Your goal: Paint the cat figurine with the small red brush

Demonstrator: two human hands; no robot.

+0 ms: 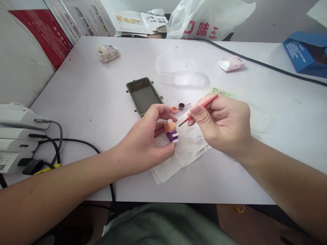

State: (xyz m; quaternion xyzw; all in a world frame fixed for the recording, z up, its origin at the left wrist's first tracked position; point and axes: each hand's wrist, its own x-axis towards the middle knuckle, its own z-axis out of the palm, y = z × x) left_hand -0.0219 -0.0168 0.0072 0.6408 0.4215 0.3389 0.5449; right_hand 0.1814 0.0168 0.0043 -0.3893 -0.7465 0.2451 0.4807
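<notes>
Between the thumb and fingers of my left hand (pixel 150 139) is a small figurine (pixel 171 132), orange on its upper part and purple with white bits below. My right hand (pixel 222 122) pinches a thin red paintbrush (pixel 204 106). The brush's dark tip points at the figurine and appears slightly apart from it. Under both hands lie white paper tissues (pixel 189 153). Just beyond my left fingertips sit a little orange paint pot (pixel 174 109) and a dark red paint pot (pixel 181 106).
A grey-green tray (pixel 144 97) with dark liquid stands behind my left hand. Farther back are a clear plastic lid (pixel 182 73), two crumpled packets, a blue box (pixel 304 52) and a plastic bag (pixel 204 20). Chargers and cables (pixel 58 143) crowd the left edge.
</notes>
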